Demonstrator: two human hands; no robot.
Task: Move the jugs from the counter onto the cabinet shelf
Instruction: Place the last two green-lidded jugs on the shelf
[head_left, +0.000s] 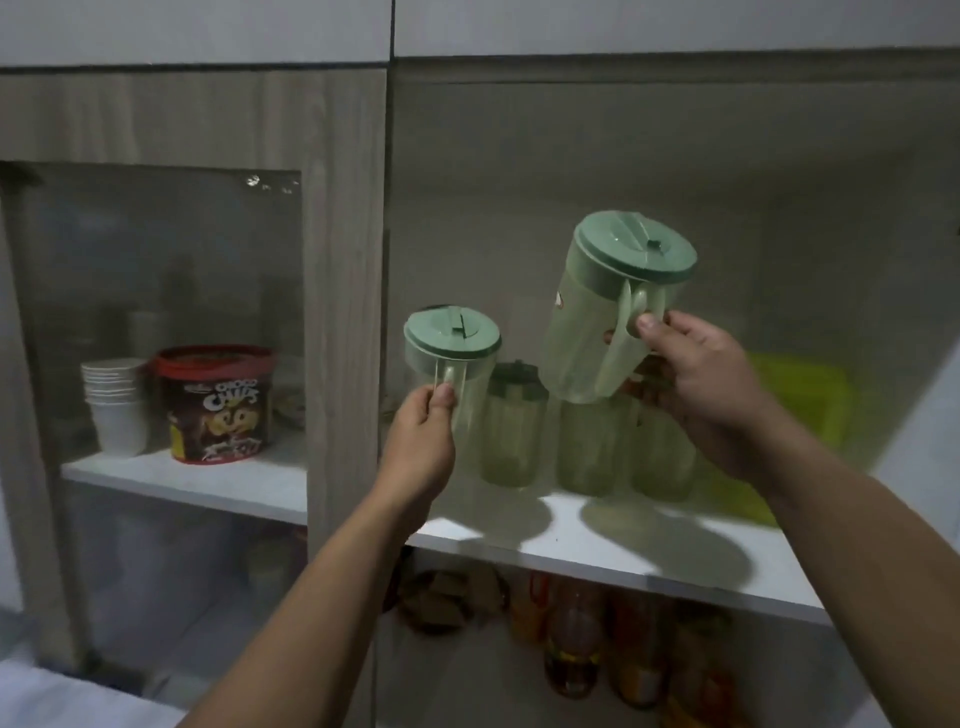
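**Two jugs held up at the open cabinet**

Head view: the person is reaching both arms toward the white shelf (597, 540), the landmark for everything here. The left hand (421, 441) is gripping the handle of the small jug (452, 358), thumb pressing on the front of the handle and fingers curled behind it. This jug is standing upright over the left end of the shelf; whether its base is touching the board cannot be told, since the hand is hiding it. Its green lid is sitting flat on top.

The right hand (701, 384) is closing around the handle of the big jug (613, 312), thumb on top, fingers wrapped underneath. This jug is hanging in the air well above the shelf, tilting so that its lid is leaning toward the right and toward the camera.

Three more pale green containers (587, 447) are standing in a row on the shelf behind and below the big jug, the leftmost one carrying a dark lid. A bright green box (810, 400) is sitting at the right end of the shelf, behind the right wrist.

To the left of the shelf, behind a glass door, a cereal tub (215, 405) with a red lid is standing beside a stack of cups (117, 405). Below the shelf, bottles (576, 644) and jars are showing dimly in the lower compartment.
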